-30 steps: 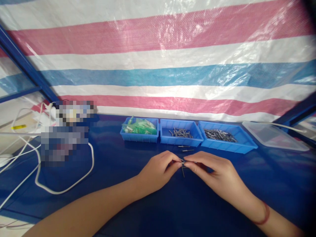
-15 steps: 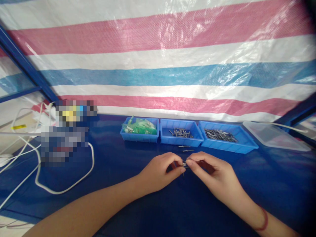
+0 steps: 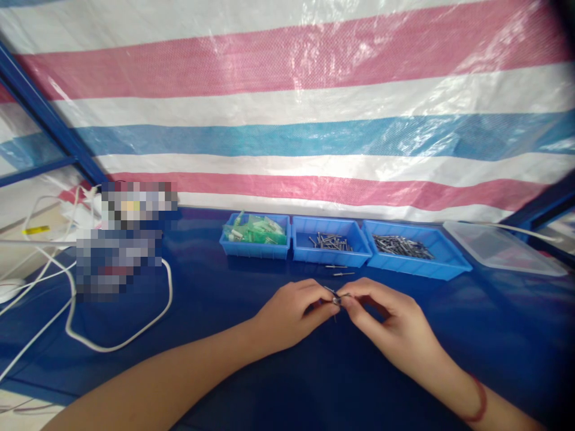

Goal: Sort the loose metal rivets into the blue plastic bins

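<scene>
My left hand point(image 3: 290, 314) and my right hand point(image 3: 395, 329) meet fingertip to fingertip low over the blue table point(image 3: 224, 299). Both pinch small thin metal pins point(image 3: 336, 297) between thumb and forefinger. The pins are tiny and partly hidden by the fingers. Two loose pins point(image 3: 339, 270) lie on the table just beyond my hands, in front of the middle bin.
Three blue bins stand in a row at the back: one with green plastic parts point(image 3: 254, 234), one with short metal pins point(image 3: 331, 240), one with darker pins point(image 3: 411, 252). A clear lid point(image 3: 498, 248) lies at the right. A white cable point(image 3: 112, 341) loops at the left.
Both hands stay joined at the fingertips. The pin that hung down between them has been drawn up and now barely shows. My right hand has shifted slightly right and down.
</scene>
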Demonstrator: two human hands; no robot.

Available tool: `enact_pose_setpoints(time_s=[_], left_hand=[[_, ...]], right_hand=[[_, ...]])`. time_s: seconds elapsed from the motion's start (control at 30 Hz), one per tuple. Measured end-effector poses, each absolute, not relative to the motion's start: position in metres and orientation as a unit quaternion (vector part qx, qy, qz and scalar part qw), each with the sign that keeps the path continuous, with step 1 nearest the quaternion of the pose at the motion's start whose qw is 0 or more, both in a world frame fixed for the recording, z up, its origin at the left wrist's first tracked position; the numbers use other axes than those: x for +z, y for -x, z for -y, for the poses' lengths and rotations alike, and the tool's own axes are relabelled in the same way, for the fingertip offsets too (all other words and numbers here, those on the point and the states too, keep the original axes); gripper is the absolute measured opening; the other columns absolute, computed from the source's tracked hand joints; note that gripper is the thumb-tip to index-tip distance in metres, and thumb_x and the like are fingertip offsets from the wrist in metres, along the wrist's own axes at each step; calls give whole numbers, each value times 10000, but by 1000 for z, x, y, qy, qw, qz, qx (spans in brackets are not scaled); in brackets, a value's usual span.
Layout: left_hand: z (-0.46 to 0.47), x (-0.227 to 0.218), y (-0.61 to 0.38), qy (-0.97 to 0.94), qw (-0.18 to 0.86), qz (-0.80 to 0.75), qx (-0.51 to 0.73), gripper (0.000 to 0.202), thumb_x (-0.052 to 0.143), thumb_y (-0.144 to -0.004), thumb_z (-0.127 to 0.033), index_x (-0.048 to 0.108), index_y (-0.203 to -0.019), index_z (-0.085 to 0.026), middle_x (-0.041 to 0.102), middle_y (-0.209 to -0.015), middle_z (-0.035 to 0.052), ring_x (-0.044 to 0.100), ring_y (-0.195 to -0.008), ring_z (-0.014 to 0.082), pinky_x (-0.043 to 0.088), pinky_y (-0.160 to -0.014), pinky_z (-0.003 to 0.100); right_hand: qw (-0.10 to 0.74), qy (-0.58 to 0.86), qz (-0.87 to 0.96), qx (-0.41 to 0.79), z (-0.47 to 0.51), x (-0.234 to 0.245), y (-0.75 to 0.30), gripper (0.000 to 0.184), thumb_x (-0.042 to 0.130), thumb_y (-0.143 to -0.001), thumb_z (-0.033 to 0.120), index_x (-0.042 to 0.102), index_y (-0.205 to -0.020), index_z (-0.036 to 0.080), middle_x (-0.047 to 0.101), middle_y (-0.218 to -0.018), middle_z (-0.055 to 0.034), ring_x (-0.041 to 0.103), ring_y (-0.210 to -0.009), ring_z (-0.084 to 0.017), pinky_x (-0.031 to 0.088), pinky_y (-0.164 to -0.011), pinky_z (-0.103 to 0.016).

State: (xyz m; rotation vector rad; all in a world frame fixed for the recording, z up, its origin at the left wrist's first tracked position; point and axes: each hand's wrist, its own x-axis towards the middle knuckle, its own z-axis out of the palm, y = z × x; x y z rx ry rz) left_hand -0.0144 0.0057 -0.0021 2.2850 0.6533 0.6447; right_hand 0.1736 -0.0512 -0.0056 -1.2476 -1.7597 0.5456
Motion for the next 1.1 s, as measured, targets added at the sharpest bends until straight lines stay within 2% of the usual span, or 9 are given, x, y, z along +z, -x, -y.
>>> enact_pose_setpoints(time_s=[0.33,0.47,0.57,0.67,0.8,0.87,0.93,1.0,1.1], left_hand=[[-5,0,13,-825,344,-336,297,213,515,-916,-313,621,-824,-153,621,-785,10,571,-734,118,415,-693,216],[-4,0,14,-828,364,-328,273,199,532,-904,-329,620,-975,-165,633,-842,12,579,-761,124,428,-720,222],[-3,2,15,-835,377,-313,250,256,520,-911,-344,600,-1075,-164,646,-878,20,592,-786,130,436,-738,225],[-2,5,16,-846,375,-304,228,280,503,-919,-356,598,-1097,-163,659,-890,29,607,-800,139,438,-733,229],[-2,6,17,-855,367,-293,223,279,486,-929,-348,598,-1103,-160,669,-877,27,618,-795,138,436,-730,226],[-2,6,16,-857,363,-288,225,277,481,-933,-338,596,-1107,-155,670,-869,25,619,-793,135,435,-731,223],[-2,6,16,-859,359,-286,227,278,479,-935,-336,592,-1110,-152,669,-863,24,620,-789,134,435,-732,222],[-2,6,16,-860,355,-286,228,272,475,-935,-335,589,-1105,-156,668,-866,25,619,-789,136,438,-736,225],[-2,4,15,-861,346,-293,229,254,477,-930,-324,591,-1093,-168,668,-884,29,619,-803,146,446,-741,237]], right_hand=[[380,503,754,183,45,1,-178,96,514,-901,227,601,-861,224,603,-818,-6,572,-701,-129,454,-642,-252],[394,517,755,88,34,9,-199,111,517,-898,274,602,-853,218,617,-905,-37,591,-795,-162,467,-705,-285],[410,596,690,-24,19,9,-239,160,533,-875,355,613,-861,217,641,-873,-55,592,-766,-193,468,-672,-314],[338,681,638,-122,4,4,-281,190,541,-843,395,606,-797,222,631,-744,-75,582,-659,-228,445,-596,-351],[253,698,643,-190,0,3,-293,220,470,-878,392,585,-795,223,633,-808,-154,589,-828,-348,446,-733,-469],[286,678,651,-183,6,8,-277,227,444,-901,385,589,-844,221,635,-848,-154,586,-861,-339,443,-794,-476],[332,635,685,-130,15,13,-253,221,452,-911,376,597,-869,215,641,-871,-123,605,-819,-279,474,-753,-407],[300,586,751,-37,25,14,-231,231,476,-911,394,619,-878,215,653,-880,-76,621,-738,-212,494,-658,-330],[213,541,813,30,33,6,-212,333,530,-886,421,589,-1144,219,637,-1072,-84,650,-792,-199,529,-674,-313]])
